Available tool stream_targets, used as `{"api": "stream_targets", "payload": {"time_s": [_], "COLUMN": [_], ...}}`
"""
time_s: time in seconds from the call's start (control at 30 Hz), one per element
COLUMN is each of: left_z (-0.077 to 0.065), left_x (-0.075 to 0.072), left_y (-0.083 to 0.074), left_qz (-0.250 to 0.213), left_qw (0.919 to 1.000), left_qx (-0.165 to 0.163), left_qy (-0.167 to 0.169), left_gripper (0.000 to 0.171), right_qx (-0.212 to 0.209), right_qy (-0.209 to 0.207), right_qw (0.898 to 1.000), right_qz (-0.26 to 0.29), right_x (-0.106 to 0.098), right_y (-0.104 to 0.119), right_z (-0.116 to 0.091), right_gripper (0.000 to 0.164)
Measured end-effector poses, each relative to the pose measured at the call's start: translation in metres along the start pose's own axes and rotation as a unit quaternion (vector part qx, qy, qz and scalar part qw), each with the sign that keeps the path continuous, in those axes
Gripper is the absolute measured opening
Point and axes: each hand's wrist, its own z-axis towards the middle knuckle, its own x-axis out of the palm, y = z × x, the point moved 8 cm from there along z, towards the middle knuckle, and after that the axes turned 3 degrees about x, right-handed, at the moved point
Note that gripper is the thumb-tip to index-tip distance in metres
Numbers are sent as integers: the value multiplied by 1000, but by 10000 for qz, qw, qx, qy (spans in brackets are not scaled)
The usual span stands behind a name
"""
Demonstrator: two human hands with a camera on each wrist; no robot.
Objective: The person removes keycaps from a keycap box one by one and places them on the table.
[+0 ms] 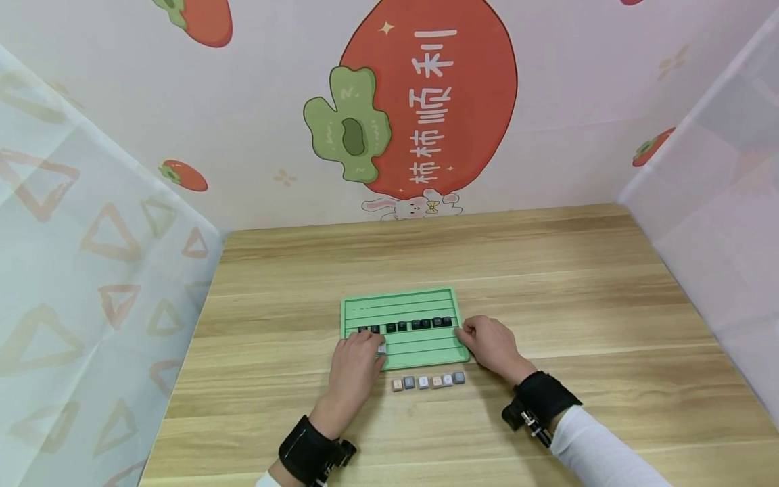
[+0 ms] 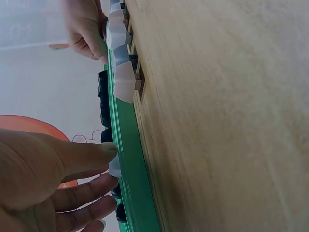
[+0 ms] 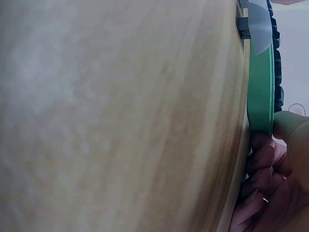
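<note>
A green tray with raised ridges lies on the table, a row of black keycaps across its middle. At the tray's left front part, my left hand pinches a pale keycap between thumb and fingers, below the black row. My right hand grips the tray's right edge, thumb on top and fingers curled at the side. In front of the tray, several loose white, grey and beige keycaps stand in a line on the wood. The left hand covers part of the black row's left end.
The wooden table extends around the tray on all sides. Behind it rises a backdrop printed with persimmons, and pale cloth panels flank it left and right. Each wrist wears a black camera strap.
</note>
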Motion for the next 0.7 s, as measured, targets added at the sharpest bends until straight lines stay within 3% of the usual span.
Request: {"api": "stream_targets", "payload": {"time_s": [0.43,0.7], "left_z": [2,2], "left_x": [5,6], "left_y": [2,3], "left_qz": [104,28], "left_qw": [9999,10000], "left_qx": [-38,-23], "left_qy": [125,35], "left_gripper": [24,20], "right_qx": [8,-16], "right_qy": [2,-33], "right_qw": [10000,10000], "right_qz": [16,-16], "right_x": [1,2], "right_y": [-1,-2], "right_z": [0,1], "right_gripper": [47,46]}}
